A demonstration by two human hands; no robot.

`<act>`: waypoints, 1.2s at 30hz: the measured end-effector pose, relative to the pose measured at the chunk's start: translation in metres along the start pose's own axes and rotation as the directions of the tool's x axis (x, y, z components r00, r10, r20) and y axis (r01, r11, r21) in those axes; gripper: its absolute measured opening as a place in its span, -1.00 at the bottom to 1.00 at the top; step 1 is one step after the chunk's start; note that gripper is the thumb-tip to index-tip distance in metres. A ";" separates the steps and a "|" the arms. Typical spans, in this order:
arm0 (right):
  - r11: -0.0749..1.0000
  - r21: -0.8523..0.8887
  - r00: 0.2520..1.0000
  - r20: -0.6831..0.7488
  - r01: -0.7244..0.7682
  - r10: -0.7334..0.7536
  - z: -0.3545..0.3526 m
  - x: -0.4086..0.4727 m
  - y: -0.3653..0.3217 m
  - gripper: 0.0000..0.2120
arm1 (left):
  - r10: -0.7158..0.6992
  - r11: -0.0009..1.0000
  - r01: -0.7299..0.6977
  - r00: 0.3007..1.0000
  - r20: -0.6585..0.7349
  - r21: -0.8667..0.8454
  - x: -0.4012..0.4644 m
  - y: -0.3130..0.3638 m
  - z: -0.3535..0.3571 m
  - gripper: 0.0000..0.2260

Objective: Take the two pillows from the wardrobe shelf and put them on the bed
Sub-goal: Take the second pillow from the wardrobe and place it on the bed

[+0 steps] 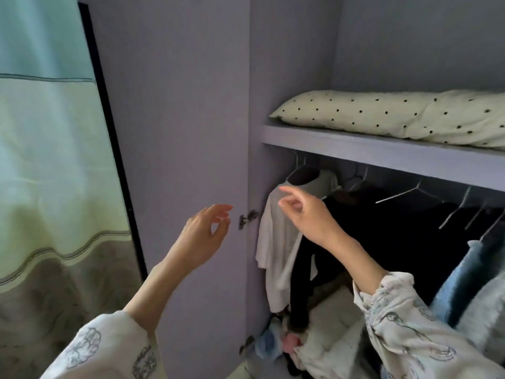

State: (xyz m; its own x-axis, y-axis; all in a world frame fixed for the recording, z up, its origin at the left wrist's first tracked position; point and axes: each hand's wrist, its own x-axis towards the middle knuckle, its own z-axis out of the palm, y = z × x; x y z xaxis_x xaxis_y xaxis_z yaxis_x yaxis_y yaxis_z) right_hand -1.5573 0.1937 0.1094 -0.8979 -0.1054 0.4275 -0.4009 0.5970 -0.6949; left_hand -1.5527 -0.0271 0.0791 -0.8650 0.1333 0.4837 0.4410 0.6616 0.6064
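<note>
Head view: a dotted pillow [396, 114] lies on the wardrobe shelf [382, 153] at 2 o'clock. Left hand [203, 236] and right hand [308, 214] are raised below it, fingers loosely spread, empty.

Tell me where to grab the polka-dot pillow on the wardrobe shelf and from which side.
Grip the polka-dot pillow along its long front edge, coming straight in from the open front of the shelf. It lies flat and lengthwise, its left corner by the shelf edge, so the left hand could probably take that corner and the right hand farther along. Both hands are empty.
</note>
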 end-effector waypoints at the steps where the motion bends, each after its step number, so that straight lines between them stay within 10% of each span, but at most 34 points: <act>1: 1.000 -0.026 0.999 -0.044 0.006 -0.007 -0.013 0.013 0.007 -0.66 | 0.031 0.999 -0.031 1.000 0.004 -0.021 0.022 0.003 0.007 -0.73; 11: 0.917 -0.386 0.931 -0.361 -0.095 -0.056 -0.136 0.095 0.049 -0.65 | 0.398 0.907 -0.384 0.916 0.055 -0.173 0.206 0.062 0.095 -0.71; 20: 0.558 -0.777 0.846 -0.481 -0.291 -0.228 -0.201 0.157 0.076 -0.56 | 0.731 0.671 -0.724 0.682 -0.015 -0.160 0.349 0.130 0.148 -0.62; 27: 0.246 -0.852 0.885 -0.462 -0.462 0.062 -0.225 0.213 0.105 -0.22 | 0.711 0.596 -0.766 0.643 0.286 0.240 0.445 0.133 0.184 -0.20; 36: 0.216 -0.837 0.858 -0.514 -0.503 0.009 -0.216 0.226 0.115 -0.37 | 0.791 0.568 -0.793 0.600 0.122 0.219 0.443 0.129 0.197 -0.42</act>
State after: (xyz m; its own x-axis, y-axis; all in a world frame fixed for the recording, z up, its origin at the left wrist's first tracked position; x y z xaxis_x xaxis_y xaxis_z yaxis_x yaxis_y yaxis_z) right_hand -1.7669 0.4100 0.2513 -0.6802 0.3232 0.6579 0.5175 0.8474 0.1187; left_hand -1.9263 0.2627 0.2479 -0.1996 0.6929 0.6929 0.8843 0.4319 -0.1771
